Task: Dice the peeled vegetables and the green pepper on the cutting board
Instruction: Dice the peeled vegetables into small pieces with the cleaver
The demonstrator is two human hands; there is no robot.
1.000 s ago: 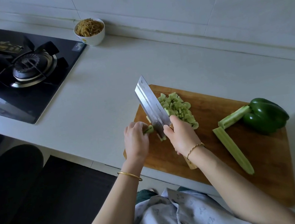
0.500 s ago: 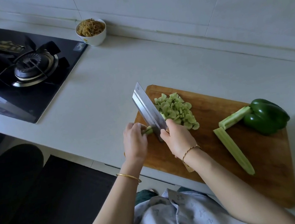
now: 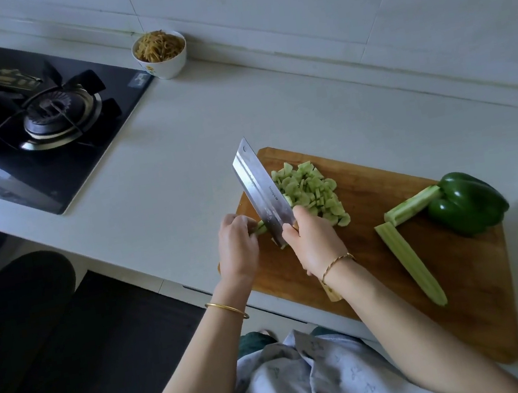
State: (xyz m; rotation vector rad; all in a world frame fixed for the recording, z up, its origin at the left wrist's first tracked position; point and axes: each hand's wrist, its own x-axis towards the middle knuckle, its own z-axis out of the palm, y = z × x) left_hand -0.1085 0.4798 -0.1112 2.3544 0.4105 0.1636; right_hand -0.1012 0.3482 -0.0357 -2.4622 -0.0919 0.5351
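Peeled vegetable stub [image 3: 260, 227] at cutting board [image 3: 465, 300] left edge, pinched by left grip [image 3: 237, 249]. Cleaver [image 3: 262, 192] grasped by right grip [image 3: 316, 245], blade against stub, diced pile [image 3: 312, 193] behind. Dicing judged midway. Next: final cuts needed close to fingertips, then peeled lengths [image 3: 410, 261] and green pepper [image 3: 466, 203] at right end.

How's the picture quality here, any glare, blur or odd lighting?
Head view: dim, soft light; glare streaks on the cleaver, shiny highlights on the green pepper; left hand and right hand look sharp; top-left corner dark and smeared.

Home kitchen: gas hob [image 3: 50, 115], tiled wall [image 3: 324, 4], wooden cutting board [image 3: 463, 284]
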